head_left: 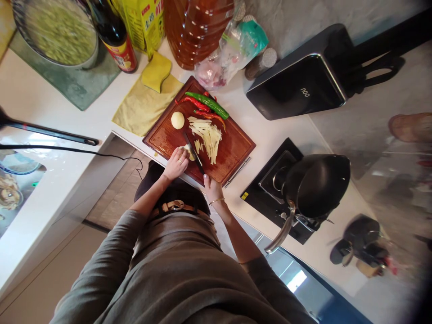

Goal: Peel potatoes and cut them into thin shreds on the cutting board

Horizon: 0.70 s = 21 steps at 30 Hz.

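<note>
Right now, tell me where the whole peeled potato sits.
In the head view the whole peeled potato sits on the far left part of the wooden cutting board, left of the potato strips and just below the chili peppers.

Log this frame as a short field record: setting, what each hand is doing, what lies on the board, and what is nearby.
setting: kitchen counter, seen from above
left hand: presses a pale potato piece onto the cutting board
right hand: grips the knife, blade beside the left fingers
on board: whole peeled potato, potato strips, green chili, red chilies
nearby: yellow cloth at left, wok on stove at right, oil bottle behind
</note>
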{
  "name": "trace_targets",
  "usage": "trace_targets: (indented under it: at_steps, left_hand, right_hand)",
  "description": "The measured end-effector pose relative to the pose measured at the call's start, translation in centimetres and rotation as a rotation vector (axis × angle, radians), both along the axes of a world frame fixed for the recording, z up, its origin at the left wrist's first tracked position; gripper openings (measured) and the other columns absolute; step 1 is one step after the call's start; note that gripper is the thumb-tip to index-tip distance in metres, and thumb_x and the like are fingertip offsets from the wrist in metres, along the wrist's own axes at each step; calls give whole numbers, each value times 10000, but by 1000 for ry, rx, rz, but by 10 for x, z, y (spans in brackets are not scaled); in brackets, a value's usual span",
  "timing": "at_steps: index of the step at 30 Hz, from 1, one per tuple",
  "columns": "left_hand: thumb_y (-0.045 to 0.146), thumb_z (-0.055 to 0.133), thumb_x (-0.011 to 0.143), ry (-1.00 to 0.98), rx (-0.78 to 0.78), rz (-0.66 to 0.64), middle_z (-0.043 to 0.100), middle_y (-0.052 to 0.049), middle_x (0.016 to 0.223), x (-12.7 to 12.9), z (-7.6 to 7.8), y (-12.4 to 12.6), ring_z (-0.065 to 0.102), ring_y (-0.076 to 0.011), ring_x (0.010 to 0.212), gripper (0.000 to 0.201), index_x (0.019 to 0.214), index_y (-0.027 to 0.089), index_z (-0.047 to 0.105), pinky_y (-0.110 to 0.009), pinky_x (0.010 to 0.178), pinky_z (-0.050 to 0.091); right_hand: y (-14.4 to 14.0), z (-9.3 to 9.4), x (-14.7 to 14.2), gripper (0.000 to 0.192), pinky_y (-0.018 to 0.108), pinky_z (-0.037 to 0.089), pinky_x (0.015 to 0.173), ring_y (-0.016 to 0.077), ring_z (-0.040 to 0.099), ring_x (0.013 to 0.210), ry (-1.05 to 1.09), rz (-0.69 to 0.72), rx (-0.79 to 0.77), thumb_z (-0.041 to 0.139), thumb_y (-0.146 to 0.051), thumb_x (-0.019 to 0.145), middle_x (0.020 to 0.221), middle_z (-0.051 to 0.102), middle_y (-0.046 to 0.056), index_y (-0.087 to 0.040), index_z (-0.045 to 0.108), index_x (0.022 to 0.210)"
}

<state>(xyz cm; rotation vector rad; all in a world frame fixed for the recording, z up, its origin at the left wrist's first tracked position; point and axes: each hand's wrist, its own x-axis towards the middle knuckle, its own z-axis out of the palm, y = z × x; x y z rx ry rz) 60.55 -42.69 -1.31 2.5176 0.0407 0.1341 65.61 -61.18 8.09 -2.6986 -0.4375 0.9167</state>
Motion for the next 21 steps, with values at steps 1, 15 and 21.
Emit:
trace_targets:
  at_steps: [1, 15, 21]
  left_hand:
    - [183, 415, 876, 2, -4, 1, 555, -182, 1279, 0, 0, 0, 400, -304, 1314, 293, 1095, 134, 603, -597, 1088, 323]
    - [177, 408, 879, 18, -6, 11, 563, -194, 1262, 0, 1, 0, 406, -304, 1310, 321, 1144, 112, 577, -597, 1086, 322]
    - [184, 412, 880, 11, -2, 10, 562, -193, 1266, 0, 0, 0, 412, -303, 1305, 292, 1095, 115, 597, -587, 1091, 326]
  right_hand:
    - [0, 0, 1, 594, 246, 376, 606, 200, 650, 750, 8, 3, -3, 203, -490, 948, 809, 707, 145, -142, 682, 902]
    - [9, -23, -5, 736, 237, 409, 563, 150, 586, 555, 80, -307, 187, 77, -604, 901, 583, 626, 79, -155, 630, 717]
    - [1, 0, 0, 680, 246, 420, 633, 170, 610, 639, 46, -169, 149, 129, -591, 907, 654, 653, 83, -175, 646, 757]
